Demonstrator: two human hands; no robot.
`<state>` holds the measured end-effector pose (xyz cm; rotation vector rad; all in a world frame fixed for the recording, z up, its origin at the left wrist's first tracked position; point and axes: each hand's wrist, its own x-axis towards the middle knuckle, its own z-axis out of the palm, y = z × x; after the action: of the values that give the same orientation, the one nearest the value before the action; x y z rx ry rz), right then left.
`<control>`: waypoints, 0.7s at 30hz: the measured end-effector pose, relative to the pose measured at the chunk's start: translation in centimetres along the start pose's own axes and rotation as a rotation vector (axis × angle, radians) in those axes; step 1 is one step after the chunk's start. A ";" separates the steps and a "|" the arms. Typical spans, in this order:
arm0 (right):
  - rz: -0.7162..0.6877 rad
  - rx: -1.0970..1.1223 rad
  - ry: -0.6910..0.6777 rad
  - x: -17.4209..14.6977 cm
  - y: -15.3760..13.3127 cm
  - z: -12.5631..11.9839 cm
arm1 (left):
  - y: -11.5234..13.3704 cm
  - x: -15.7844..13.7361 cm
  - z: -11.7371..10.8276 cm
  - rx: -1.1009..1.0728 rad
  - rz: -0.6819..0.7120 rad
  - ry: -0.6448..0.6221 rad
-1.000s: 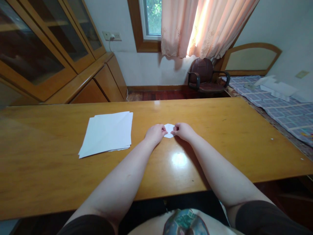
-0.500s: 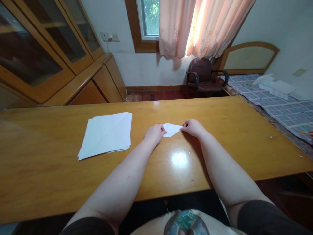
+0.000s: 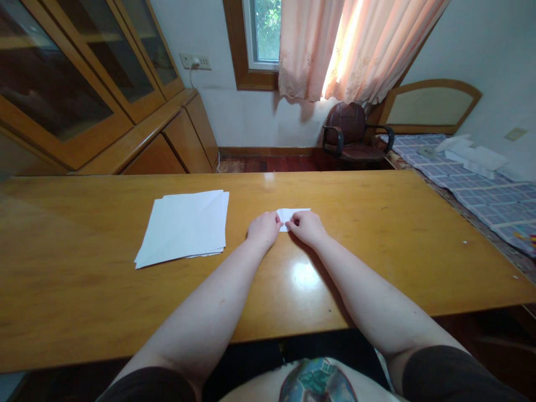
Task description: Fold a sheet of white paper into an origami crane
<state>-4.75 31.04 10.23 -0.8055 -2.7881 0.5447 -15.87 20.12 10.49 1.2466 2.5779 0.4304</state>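
Note:
A small folded piece of white paper lies on the wooden table in front of me. My left hand pinches its left end between thumb and fingers. My right hand is closed over the near middle and right part, its fingertips almost touching those of the left. Part of the paper's lower right side is hidden under the right hand. A thin upper edge of it shows beyond the right knuckles.
A loose stack of white paper sheets rests on the table to the left. Beyond the table stand a brown office chair and a wooden cabinet. A bed with a checked cover is at the right.
My right hand has moved left from the paper's pointed right tip to beside my left hand. The pointed right end no longer shows; the paper's upper edge now looks straight. My left hand stays put.

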 end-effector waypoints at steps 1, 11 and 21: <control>-0.005 -0.014 0.000 0.0 0.0 -0.1 | 0.0 0.0 0.0 -0.001 0.000 -0.003; 0.048 -0.033 -0.028 0.1 0.2 0.0 | 0.0 0.2 0.0 -0.008 -0.005 -0.012; 0.132 -0.032 -0.028 0.4 0.8 -0.2 | -0.1 0.1 -0.2 -0.021 -0.004 -0.021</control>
<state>-4.61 31.96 10.11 -1.0020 -2.7898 0.5377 -16.06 20.18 10.60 1.2321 2.5509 0.4402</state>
